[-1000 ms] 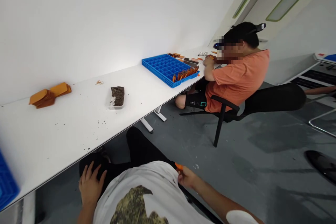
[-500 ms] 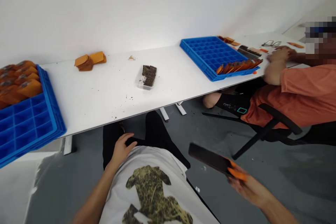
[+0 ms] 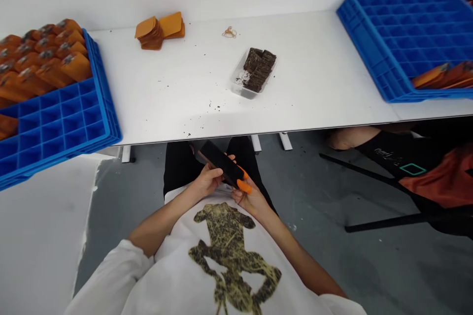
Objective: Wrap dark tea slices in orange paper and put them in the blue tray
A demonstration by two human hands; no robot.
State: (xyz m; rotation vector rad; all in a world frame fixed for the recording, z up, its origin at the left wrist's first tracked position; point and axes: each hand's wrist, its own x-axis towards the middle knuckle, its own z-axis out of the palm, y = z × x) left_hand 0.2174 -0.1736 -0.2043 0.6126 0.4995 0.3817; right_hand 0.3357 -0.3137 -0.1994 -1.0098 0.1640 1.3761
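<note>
Over my lap, below the table's front edge, a dark flat phone-like object [image 3: 221,161] with an orange part at its lower end is in both hands. My left hand [image 3: 210,178] grips its left side, the thumb lying along it. My right hand [image 3: 248,196] is wrapped round the lower end, by the orange part. On the white table [image 3: 177,103], a clear plastic box [image 3: 239,87] holds dark brown pressed pieces [image 3: 259,69]. Two small stacks of orange packets [image 3: 172,24] lie near the wall, with tan rubber bands [image 3: 229,33] to their right.
A blue compartment tray [image 3: 61,118] with many orange pouches [image 3: 55,73] covers the table's left end. Another blue tray [image 3: 384,44] is at the right, with orange pouches in its front row. Beyond the table's front edge at right are a person's leg [image 3: 384,150] and black chair parts.
My right hand has brought the dark object inward over my lap, and my left hand has closed on it. The view has turned right and downward, leaving the other person's arms out of sight.
</note>
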